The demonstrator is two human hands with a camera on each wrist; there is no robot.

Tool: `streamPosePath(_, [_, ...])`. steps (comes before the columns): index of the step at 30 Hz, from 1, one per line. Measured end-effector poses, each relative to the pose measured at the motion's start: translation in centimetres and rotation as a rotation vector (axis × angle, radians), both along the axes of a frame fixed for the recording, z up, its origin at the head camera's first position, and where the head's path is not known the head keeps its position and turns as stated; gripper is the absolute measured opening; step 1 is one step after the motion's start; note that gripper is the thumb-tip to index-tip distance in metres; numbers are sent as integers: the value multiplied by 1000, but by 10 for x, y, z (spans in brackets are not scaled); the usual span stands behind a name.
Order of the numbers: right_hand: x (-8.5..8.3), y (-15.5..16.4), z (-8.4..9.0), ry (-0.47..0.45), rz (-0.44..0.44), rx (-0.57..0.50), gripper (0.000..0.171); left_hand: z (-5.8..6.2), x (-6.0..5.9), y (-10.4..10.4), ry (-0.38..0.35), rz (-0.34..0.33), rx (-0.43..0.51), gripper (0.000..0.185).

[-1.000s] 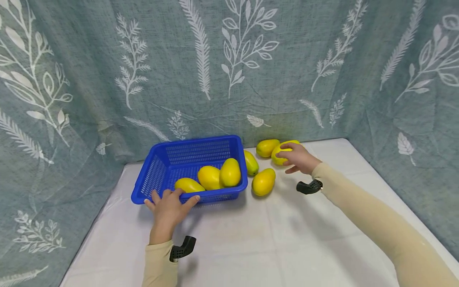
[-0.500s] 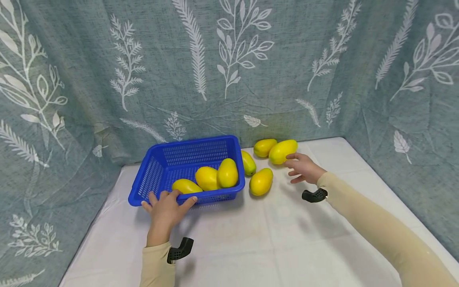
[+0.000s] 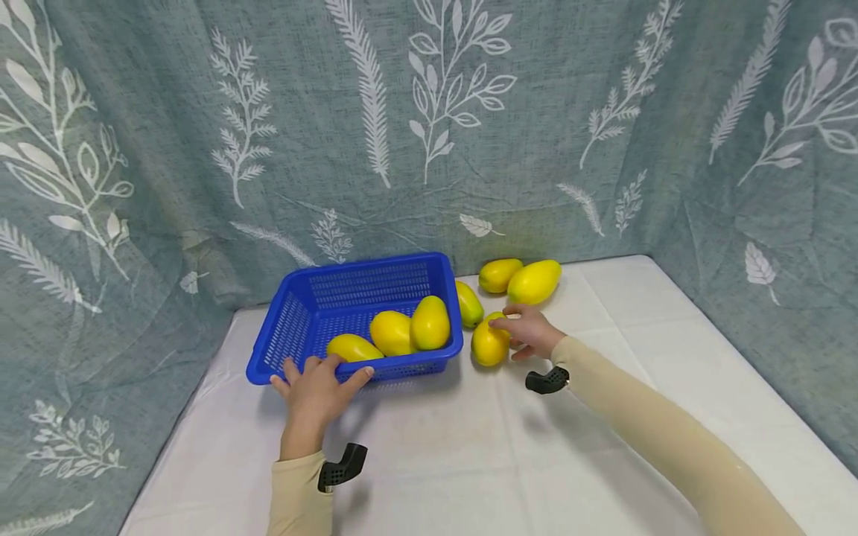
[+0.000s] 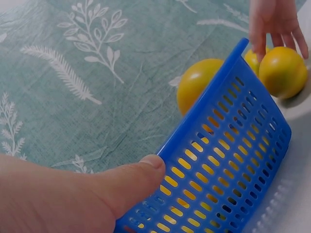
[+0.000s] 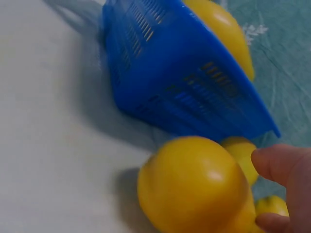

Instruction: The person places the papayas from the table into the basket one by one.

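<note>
A: Hands first. We are seeing the left hand gripping the near rim of the blue basket, thumb pressing the outside wall, fingers curling over the edge.

B: Agreed. We are seeing the right hand touching the yellow fruit lying on the white table, just right of the basket's near right corner. Fingers are lying loosely over its right side; the wrist view is showing fingertips on it, not wrapping around. We are calling it a touch, not a full grip.

A: Fine. Three fruits in the basket are crowding the near right side. A greenish one is sitting against the basket's right wall, and two more are lying at the far side by the curtain.

B: Risks?

A: We are judging the fruit round and smooth, so with fingers only on one side it could be rolling away or slipping on lifting. It is also lying close to the basket wall, so knocking the rim is possible, though the left hand is steadying that.
</note>
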State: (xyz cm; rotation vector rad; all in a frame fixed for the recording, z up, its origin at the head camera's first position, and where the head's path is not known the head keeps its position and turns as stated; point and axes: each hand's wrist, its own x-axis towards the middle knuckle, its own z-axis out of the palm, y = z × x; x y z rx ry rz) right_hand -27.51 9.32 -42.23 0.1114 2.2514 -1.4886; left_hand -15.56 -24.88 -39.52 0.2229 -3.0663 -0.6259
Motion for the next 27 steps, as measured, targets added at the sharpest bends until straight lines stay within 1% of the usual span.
streamPosePath(7, [0, -15, -6, -5, -32, 13, 72, -4, 0, 5, 6, -6, 12, 72])
streamPosePath(9, [0, -15, -5, 2, -34, 22, 70, -4, 0, 6, 14, -8, 20, 71])
streamPosePath(13, [-1, -12, -3, -5, -27, 5, 70, -3, 0, 5, 25, -10, 30, 70])
streamPosePath(17, [-3, -7, 3, -19, -12, -15, 70, -1, -1, 3, 17, -13, 20, 71])
streamPosePath(19, [-6, -4, 10, -12, -11, -24, 71, -1, -1, 2, 10, -12, 19, 71])
streamPosePath(21, [-9, -3, 21, -1, -8, -33, 71, -1, -1, 1, 2, -9, 19, 71])
streamPosePath(27, [-18, -8, 64, 42, -21, -93, 72, 0, -1, -1, -9, -3, 18, 73])
